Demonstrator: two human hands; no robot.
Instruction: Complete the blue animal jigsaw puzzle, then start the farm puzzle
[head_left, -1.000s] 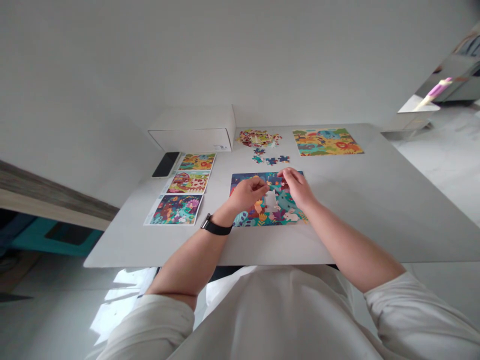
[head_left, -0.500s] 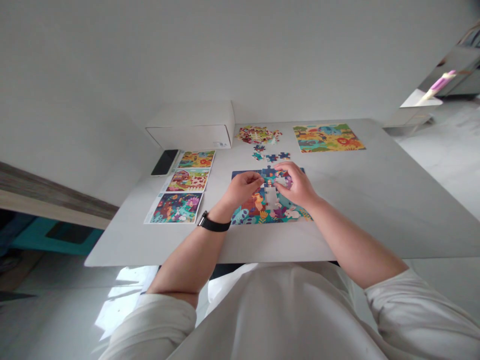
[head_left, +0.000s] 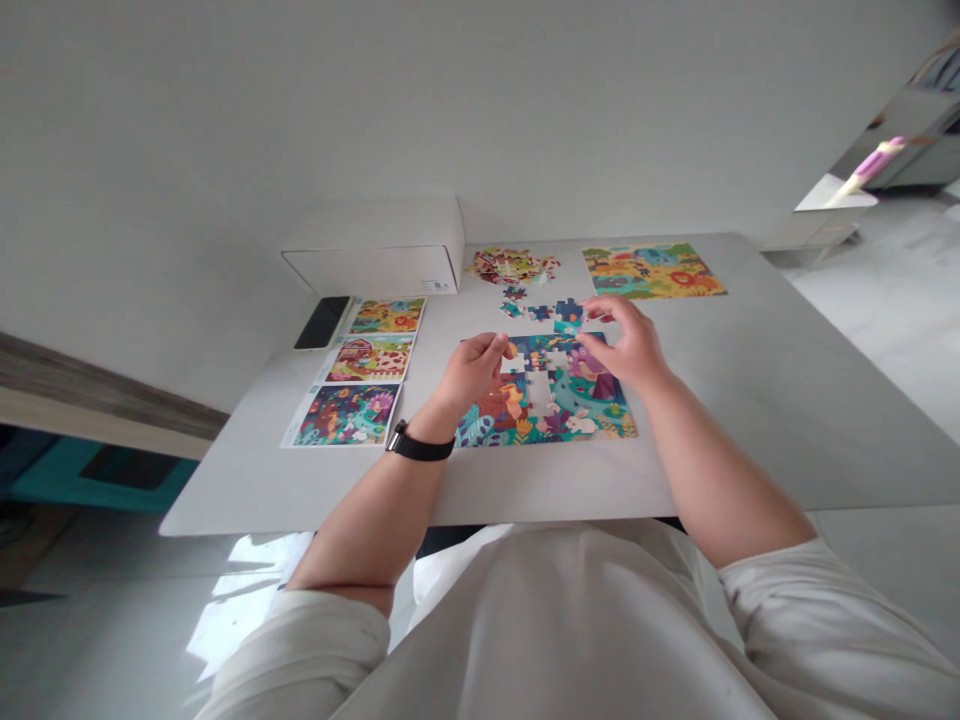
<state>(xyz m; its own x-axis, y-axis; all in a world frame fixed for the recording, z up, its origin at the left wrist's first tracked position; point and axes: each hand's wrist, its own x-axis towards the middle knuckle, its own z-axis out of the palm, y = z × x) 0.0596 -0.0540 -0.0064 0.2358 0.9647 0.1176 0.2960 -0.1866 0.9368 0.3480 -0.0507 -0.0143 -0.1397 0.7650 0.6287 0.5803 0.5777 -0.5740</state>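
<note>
A partly built colourful jigsaw (head_left: 570, 400) lies on the white table (head_left: 750, 400) in front of me, with gaps near its middle. My left hand (head_left: 472, 370), a black watch on its wrist, rests on the jigsaw's left part with fingertips pinched at its top edge. My right hand (head_left: 630, 345) hovers over the jigsaw's upper right corner, and its fingers pinch a dark blue puzzle piece (head_left: 568, 313). Two loose blue pieces (head_left: 525, 310) lie just beyond the jigsaw.
A heap of loose pieces (head_left: 512, 266) lies at the back. A finished yellow-green jigsaw (head_left: 651, 271) sits back right. A white box (head_left: 379, 255), a black phone (head_left: 322, 322) and three picture cards (head_left: 367, 360) occupy the left.
My right hand moved up and to the right, off the jigsaw's middle, to the loose pieces beyond it. More of the jigsaw now shows. My left hand stayed roughly in place.
</note>
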